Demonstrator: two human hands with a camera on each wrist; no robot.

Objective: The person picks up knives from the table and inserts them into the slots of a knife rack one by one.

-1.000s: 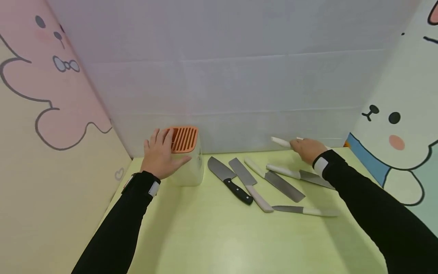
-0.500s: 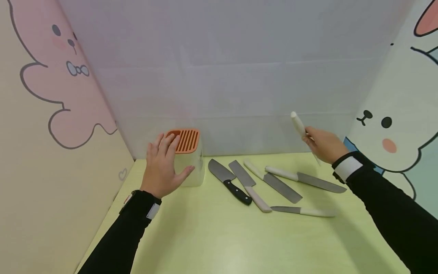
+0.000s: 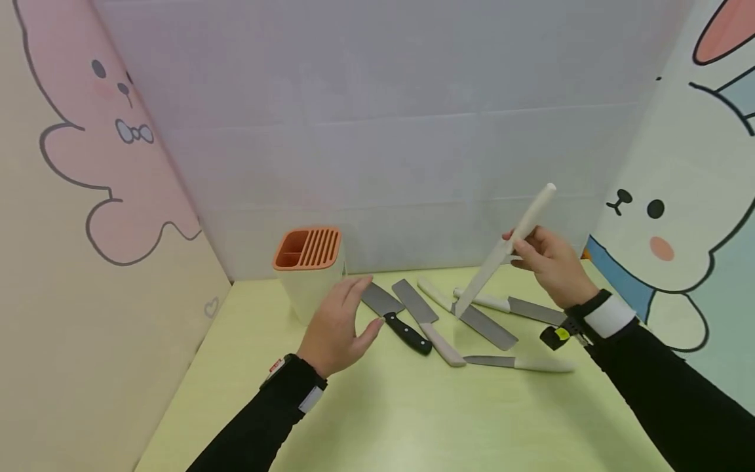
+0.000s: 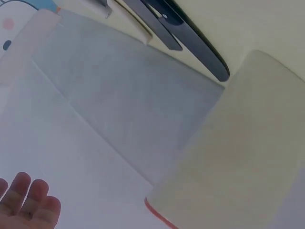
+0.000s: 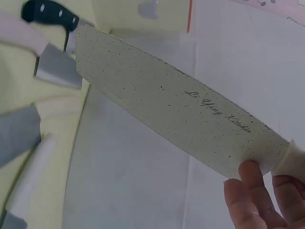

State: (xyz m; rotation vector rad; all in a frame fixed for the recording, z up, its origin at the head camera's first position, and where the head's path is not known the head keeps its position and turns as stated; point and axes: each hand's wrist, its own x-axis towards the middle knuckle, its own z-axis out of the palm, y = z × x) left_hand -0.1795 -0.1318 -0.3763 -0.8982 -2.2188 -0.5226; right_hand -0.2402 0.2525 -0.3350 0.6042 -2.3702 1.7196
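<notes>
In the head view my right hand (image 3: 553, 265) holds a white-handled knife (image 3: 482, 275) off the table, handle up and pale blade slanting down to the left. The right wrist view shows dark specks and script lettering on that blade (image 5: 176, 102), with fingers around where it meets the handle. My left hand (image 3: 337, 328) hovers with loosely extended fingers, holding nothing. It is nearest to a black-handled knife (image 3: 407, 333), whose blade tip it partly hides. Behind it stands a cream knife block (image 3: 301, 288) with an orange slotted top (image 3: 318, 248); the left wrist view shows its side (image 4: 248, 143).
On the green table (image 3: 460, 426) lie a pink-handled cleaver (image 3: 417, 303), a white-handled cleaver (image 3: 489, 326), a longer white-handled knife (image 3: 533, 310) and a small paring knife (image 3: 542, 365). A pale wall (image 3: 401, 164) rises behind, with printed panels at both sides.
My right hand has lifted the white-handled knife from the back of the table and turned its blade down-left. My left hand has left the knife block's top and moved right and nearer.
</notes>
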